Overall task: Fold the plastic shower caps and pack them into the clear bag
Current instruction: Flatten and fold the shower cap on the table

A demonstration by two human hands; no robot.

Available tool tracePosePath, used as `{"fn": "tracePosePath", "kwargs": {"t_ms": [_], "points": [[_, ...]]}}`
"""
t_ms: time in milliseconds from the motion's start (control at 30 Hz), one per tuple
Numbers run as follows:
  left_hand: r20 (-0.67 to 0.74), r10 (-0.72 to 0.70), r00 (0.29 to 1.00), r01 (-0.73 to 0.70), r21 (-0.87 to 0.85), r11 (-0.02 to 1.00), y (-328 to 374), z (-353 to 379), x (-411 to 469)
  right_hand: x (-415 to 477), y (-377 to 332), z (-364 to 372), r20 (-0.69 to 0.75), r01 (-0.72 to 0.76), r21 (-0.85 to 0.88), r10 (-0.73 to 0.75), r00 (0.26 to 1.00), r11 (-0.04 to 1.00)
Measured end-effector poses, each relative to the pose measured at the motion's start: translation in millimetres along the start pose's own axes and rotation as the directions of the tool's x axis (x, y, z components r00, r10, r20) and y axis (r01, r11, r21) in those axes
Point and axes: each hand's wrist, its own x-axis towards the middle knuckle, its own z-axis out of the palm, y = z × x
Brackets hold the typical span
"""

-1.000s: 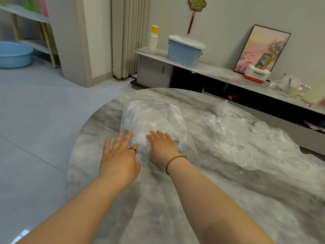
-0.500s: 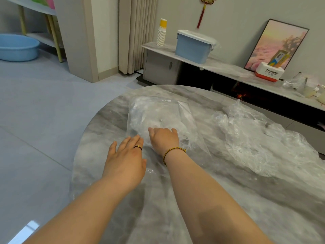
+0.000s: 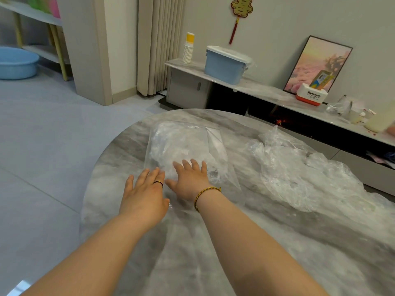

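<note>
Nearest to the camera, two bare forearms are stretched forward over the round grey marble-patterned counter (image 3: 235, 259). The left hand (image 3: 143, 195) is held palm down with its fingers straight and slightly spread, and nothing is gripped by it. A thin dark ring (image 3: 158, 183) is worn on one finger. Its fingertips lie at the near left corner of the clear plastic bag (image 3: 188, 137), but it cannot be told for sure whether the film or only the counter is touched there. Just beside it, the right hand (image 3: 190, 180) is laid flat on the near part of the same bag. Its fingers are straight and a little apart, so the bag is pressed down and not grasped. A braided yellow and dark bracelet (image 3: 206, 194) is seen around the right wrist.

The bag lies flat on the counter, and crumpled whitish shower caps (image 3: 171, 150) are seen inside it. To the right, near the bag but apart from it, a loose heap of crumpled transparent shower caps (image 3: 299, 174) is spread on the counter.

Further back, a long low pale sideboard (image 3: 267, 91) is placed against the wall. On it are seen a stack of white paper cups with a yellow top (image 3: 188, 49), a light blue plastic box with a white lid (image 3: 224, 65) and a white and orange carton marked Panasonic (image 3: 311, 97). At the far left, a round blue plastic basin (image 3: 17, 63) stands on the floor.
</note>
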Motion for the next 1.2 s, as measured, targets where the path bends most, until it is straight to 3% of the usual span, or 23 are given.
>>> {"fn": "tracePosePath", "kwargs": {"t_ms": [167,300,433,567,667,700,767,900,1000,1200], "points": [[-0.044,0.002,0.999,-0.001,0.027,1.000,4.8,0.5,-4.1,-23.4,5.7,-2.7,-0.102,0.030,0.094,-0.020,0.995,0.995],[-0.192,0.114,0.975,-0.107,0.045,0.993,19.1,-3.1,-14.4,-48.3,18.0,-1.2,-0.175,0.081,0.187,-0.048,0.983,0.979],[-0.451,0.337,0.826,-0.337,0.082,0.938,34.5,9.8,-20.7,-70.2,29.0,-0.1,-0.268,0.150,0.248,-0.081,0.960,0.957],[-0.492,0.462,0.738,-0.502,0.058,0.863,52.9,20.0,-28.4,-105.0,51.9,2.0,-0.467,0.160,0.327,0.013,0.884,0.931],[-0.526,0.536,0.661,-0.592,0.075,0.803,65.5,29.6,-31.0,-132.2,81.8,9.8,-0.672,0.097,0.380,0.202,0.713,0.920],[-0.500,0.574,0.648,-0.618,0.095,0.780,67.7,33.3,-31.9,-139.2,91.6,10.3,-0.661,0.074,0.423,0.252,0.707,0.903],[-0.411,0.639,0.651,-0.667,0.093,0.739,73.8,40.1,-36.4,-151.9,116.9,12.7,-0.521,-0.057,0.464,0.324,0.790,0.884],[-0.162,0.726,0.668,-0.723,0.086,0.685,80.7,64.0,-38.7,-160.3,179.7,31.4,-0.294,-0.299,0.348,0.406,0.866,0.889],[-0.115,0.723,0.681,-0.712,0.127,0.691,80.2,78.4,-37.9,-157.6,204.9,43.7,-0.140,-0.400,0.285,0.451,0.881,0.871],[-0.077,0.753,0.653,-0.736,0.169,0.656,80.0,89.6,-28.3,-129.9,234.7,46.7,-0.158,-0.490,0.257,0.537,0.829,0.833]]}}
